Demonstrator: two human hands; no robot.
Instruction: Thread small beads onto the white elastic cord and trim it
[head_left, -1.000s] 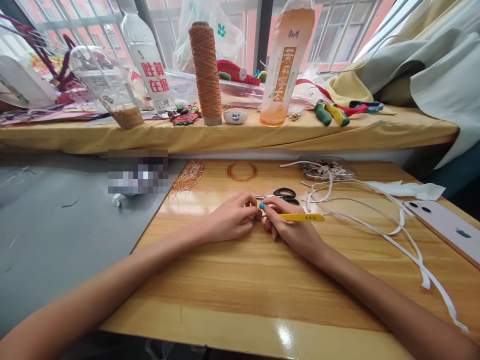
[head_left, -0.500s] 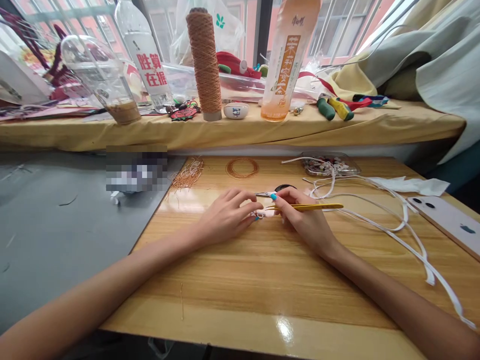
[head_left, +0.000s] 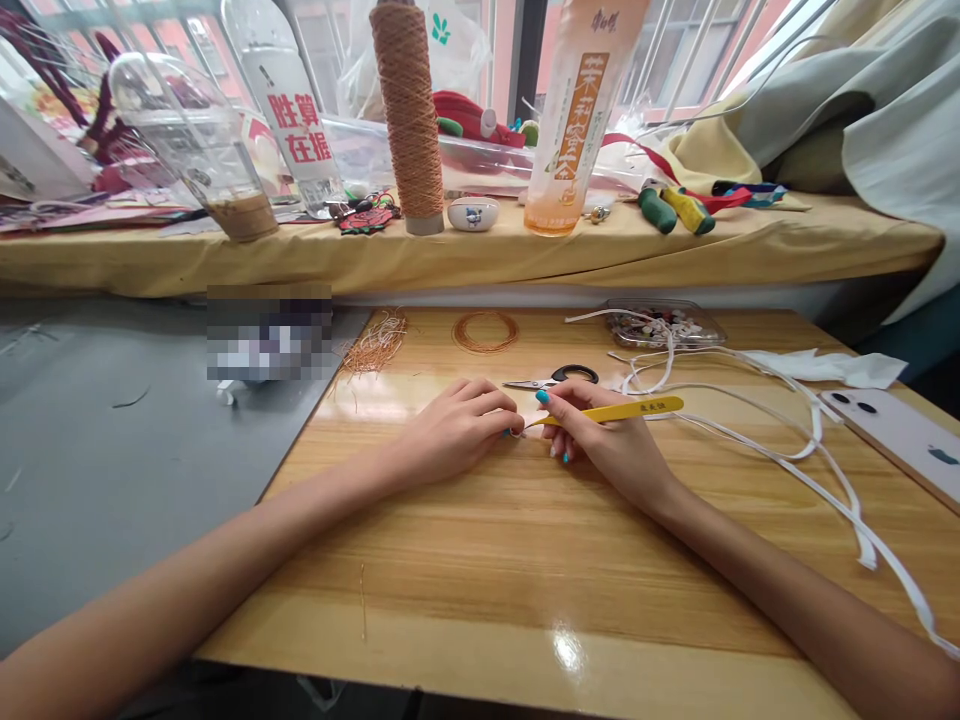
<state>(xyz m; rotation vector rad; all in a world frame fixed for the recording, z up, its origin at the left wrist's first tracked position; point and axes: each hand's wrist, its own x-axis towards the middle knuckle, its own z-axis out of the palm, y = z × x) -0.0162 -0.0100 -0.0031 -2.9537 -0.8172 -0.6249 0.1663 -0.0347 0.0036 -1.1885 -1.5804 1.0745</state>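
My right hand [head_left: 600,430] is closed around yellow tweezers [head_left: 637,409], whose tip points left to the fingertips of my left hand [head_left: 469,425]. The left fingers are pinched together on a small whitish piece [head_left: 519,433], mostly hidden by the fingers, so I cannot tell its kind. The tweezers' tip is right at this piece; whether it touches is too small to tell. Just behind both hands lie scissors [head_left: 574,375] with black handles, their blades pointing left.
Behind sit a coil of orange cord [head_left: 486,332], a bundle of cut threads [head_left: 379,345] and a clear box of beads [head_left: 664,325]. White cord [head_left: 810,480] loops across the right side beside a phone [head_left: 900,440]. A cloth-covered ledge [head_left: 480,265] holds bottles, a cord spool [head_left: 409,120] and pliers [head_left: 675,208].
The tweezers have turned in my right hand, showing their broad printed side, and their tip has come to the left fingertips. My left fingers have closed more, and the scissors show more fully.
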